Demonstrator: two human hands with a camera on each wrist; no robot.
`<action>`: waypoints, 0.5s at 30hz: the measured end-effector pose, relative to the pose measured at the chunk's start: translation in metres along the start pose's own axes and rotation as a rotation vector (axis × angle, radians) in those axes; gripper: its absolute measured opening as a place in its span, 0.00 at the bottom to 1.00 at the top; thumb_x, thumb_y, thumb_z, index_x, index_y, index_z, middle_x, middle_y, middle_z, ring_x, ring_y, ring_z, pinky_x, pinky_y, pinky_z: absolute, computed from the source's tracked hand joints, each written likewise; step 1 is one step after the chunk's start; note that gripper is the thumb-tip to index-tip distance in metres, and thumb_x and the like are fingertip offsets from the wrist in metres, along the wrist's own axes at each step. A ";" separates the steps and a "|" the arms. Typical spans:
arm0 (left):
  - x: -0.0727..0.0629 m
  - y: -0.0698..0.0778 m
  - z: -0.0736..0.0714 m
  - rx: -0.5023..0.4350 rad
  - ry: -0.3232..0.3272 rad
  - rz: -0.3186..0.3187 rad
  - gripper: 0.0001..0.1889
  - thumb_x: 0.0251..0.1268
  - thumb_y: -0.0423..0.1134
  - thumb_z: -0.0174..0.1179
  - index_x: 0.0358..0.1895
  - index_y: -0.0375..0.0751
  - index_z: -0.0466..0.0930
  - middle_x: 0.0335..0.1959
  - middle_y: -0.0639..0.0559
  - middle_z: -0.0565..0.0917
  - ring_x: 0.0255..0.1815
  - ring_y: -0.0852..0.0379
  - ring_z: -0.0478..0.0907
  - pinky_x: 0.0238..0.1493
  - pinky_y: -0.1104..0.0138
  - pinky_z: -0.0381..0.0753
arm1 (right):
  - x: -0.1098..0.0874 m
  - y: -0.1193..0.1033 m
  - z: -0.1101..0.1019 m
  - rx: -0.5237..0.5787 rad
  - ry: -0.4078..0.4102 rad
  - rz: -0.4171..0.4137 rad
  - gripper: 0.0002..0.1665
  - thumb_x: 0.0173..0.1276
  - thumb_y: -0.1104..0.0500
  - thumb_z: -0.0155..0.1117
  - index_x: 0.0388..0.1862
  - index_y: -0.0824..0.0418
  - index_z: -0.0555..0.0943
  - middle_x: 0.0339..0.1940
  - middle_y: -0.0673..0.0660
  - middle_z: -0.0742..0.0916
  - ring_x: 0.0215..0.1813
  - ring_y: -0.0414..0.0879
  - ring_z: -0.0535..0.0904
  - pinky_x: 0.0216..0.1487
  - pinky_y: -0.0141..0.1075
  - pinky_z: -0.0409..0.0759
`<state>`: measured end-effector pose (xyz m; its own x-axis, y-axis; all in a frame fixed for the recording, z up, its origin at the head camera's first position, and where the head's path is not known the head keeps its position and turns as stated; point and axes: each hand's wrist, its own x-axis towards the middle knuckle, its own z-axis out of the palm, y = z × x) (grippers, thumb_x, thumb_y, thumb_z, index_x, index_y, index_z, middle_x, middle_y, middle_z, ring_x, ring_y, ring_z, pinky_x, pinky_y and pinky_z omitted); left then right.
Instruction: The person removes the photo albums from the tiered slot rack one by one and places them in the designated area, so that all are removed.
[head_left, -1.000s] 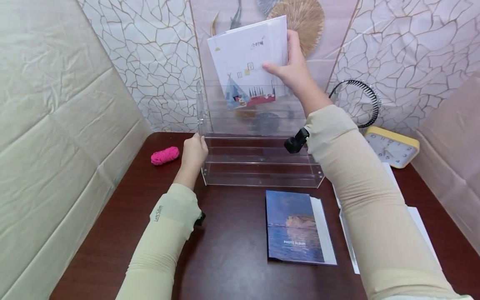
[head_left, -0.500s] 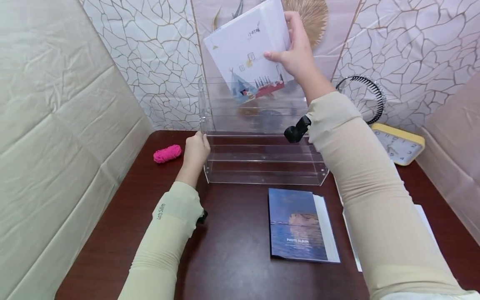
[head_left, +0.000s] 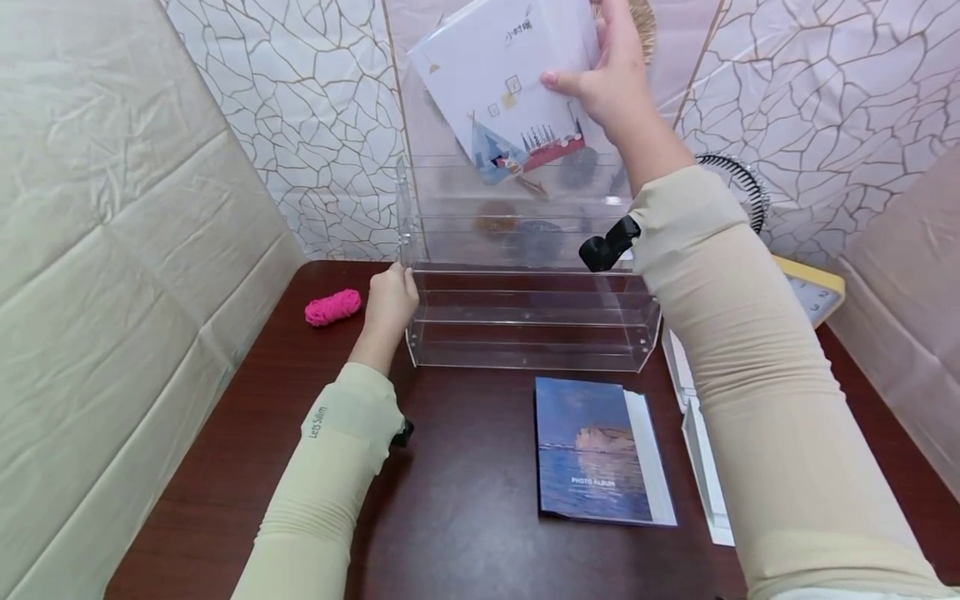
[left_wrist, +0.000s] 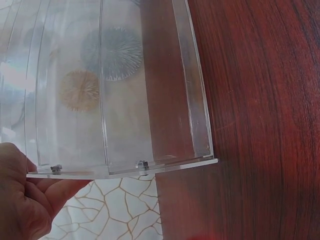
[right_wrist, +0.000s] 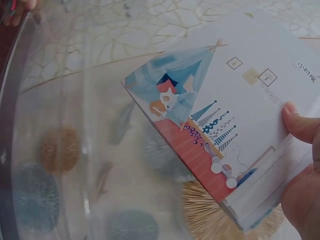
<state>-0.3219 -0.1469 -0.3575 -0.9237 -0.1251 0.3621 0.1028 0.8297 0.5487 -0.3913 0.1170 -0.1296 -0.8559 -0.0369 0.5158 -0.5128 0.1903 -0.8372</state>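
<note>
My right hand (head_left: 615, 83) grips a white album (head_left: 480, 75) by its right edge, thumb on the front cover. The cover carries a blue tent and a red strip, seen close in the right wrist view on the album (right_wrist: 215, 115). It is tilted, above the upper part of a clear acrylic tiered rack (head_left: 525, 360). My left hand (head_left: 392, 304) holds the rack's left side panel; the left wrist view shows that hand (left_wrist: 30, 195) with its fingers around the panel's edge. A blue photo album (head_left: 592, 450) lies on the table in front of the rack.
Pink yarn (head_left: 333, 307) lies left of the rack. To the right are a yellow-framed clock (head_left: 813, 292), a black toothed headband (head_left: 750, 183) and white pieces (head_left: 705, 475), partly hidden by my right arm. A patterned wall covering (head_left: 315, 125) stands behind.
My right hand has raised the white album and carried it slightly right, tilting it more. The left hand keeps its hold on the rack.
</note>
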 end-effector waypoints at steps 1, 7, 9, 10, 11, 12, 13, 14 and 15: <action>0.000 0.000 0.000 -0.004 0.000 0.005 0.15 0.72 0.36 0.44 0.32 0.26 0.74 0.26 0.31 0.79 0.32 0.36 0.79 0.34 0.50 0.77 | 0.000 -0.002 -0.002 0.007 0.009 0.004 0.46 0.51 0.75 0.69 0.65 0.49 0.64 0.53 0.56 0.79 0.56 0.47 0.75 0.57 0.35 0.72; 0.001 0.000 -0.002 -0.033 -0.003 0.021 0.14 0.71 0.34 0.45 0.33 0.25 0.75 0.28 0.31 0.79 0.33 0.36 0.78 0.37 0.50 0.76 | -0.008 -0.017 -0.010 0.013 0.078 0.040 0.38 0.53 0.71 0.70 0.61 0.56 0.65 0.54 0.53 0.78 0.57 0.45 0.74 0.57 0.31 0.70; 0.002 -0.001 -0.001 -0.038 -0.005 0.023 0.14 0.71 0.34 0.46 0.33 0.25 0.75 0.29 0.31 0.80 0.34 0.36 0.78 0.38 0.50 0.76 | -0.014 -0.022 -0.011 0.053 0.103 0.047 0.37 0.53 0.71 0.70 0.59 0.57 0.65 0.53 0.53 0.77 0.57 0.43 0.73 0.56 0.28 0.70; 0.002 -0.001 -0.001 -0.038 -0.005 0.025 0.14 0.70 0.34 0.46 0.33 0.25 0.75 0.29 0.30 0.80 0.35 0.35 0.78 0.39 0.50 0.76 | -0.017 -0.024 -0.012 0.089 0.110 0.043 0.38 0.52 0.72 0.70 0.59 0.57 0.64 0.52 0.53 0.78 0.56 0.43 0.73 0.55 0.27 0.70; 0.002 -0.002 -0.001 -0.039 -0.005 0.029 0.13 0.70 0.33 0.46 0.33 0.25 0.76 0.30 0.30 0.80 0.36 0.35 0.79 0.39 0.50 0.76 | -0.020 -0.026 -0.013 0.108 0.111 0.029 0.38 0.53 0.72 0.69 0.60 0.58 0.64 0.52 0.53 0.78 0.56 0.44 0.74 0.55 0.27 0.70; 0.002 -0.002 -0.001 -0.039 -0.006 0.029 0.14 0.70 0.34 0.46 0.33 0.25 0.76 0.30 0.30 0.80 0.36 0.35 0.78 0.39 0.50 0.76 | -0.025 -0.028 -0.013 0.128 0.109 0.013 0.38 0.53 0.72 0.69 0.60 0.58 0.62 0.52 0.53 0.78 0.56 0.44 0.74 0.55 0.27 0.70; 0.002 -0.002 -0.001 -0.039 -0.009 0.029 0.14 0.70 0.34 0.46 0.33 0.25 0.76 0.30 0.30 0.80 0.36 0.35 0.78 0.39 0.50 0.76 | -0.029 -0.031 -0.013 0.161 0.105 -0.010 0.40 0.53 0.74 0.68 0.61 0.57 0.61 0.52 0.54 0.78 0.55 0.45 0.74 0.55 0.28 0.70; 0.002 -0.002 -0.002 -0.041 -0.010 0.030 0.14 0.70 0.34 0.46 0.33 0.25 0.76 0.30 0.30 0.80 0.36 0.35 0.79 0.39 0.50 0.76 | -0.034 -0.033 -0.013 0.185 0.100 -0.031 0.42 0.53 0.75 0.68 0.62 0.57 0.60 0.52 0.55 0.78 0.55 0.45 0.74 0.55 0.28 0.70; 0.001 -0.002 -0.002 -0.041 -0.011 0.031 0.14 0.71 0.34 0.46 0.34 0.25 0.75 0.30 0.30 0.80 0.36 0.35 0.79 0.39 0.50 0.76 | -0.039 -0.036 -0.013 0.206 0.087 -0.060 0.44 0.52 0.76 0.67 0.63 0.56 0.58 0.53 0.56 0.78 0.55 0.47 0.73 0.55 0.30 0.71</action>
<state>-0.3227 -0.1498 -0.3568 -0.9237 -0.0938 0.3715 0.1461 0.8101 0.5678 -0.3390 0.1247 -0.1173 -0.8192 0.0439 0.5719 -0.5729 -0.0140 -0.8195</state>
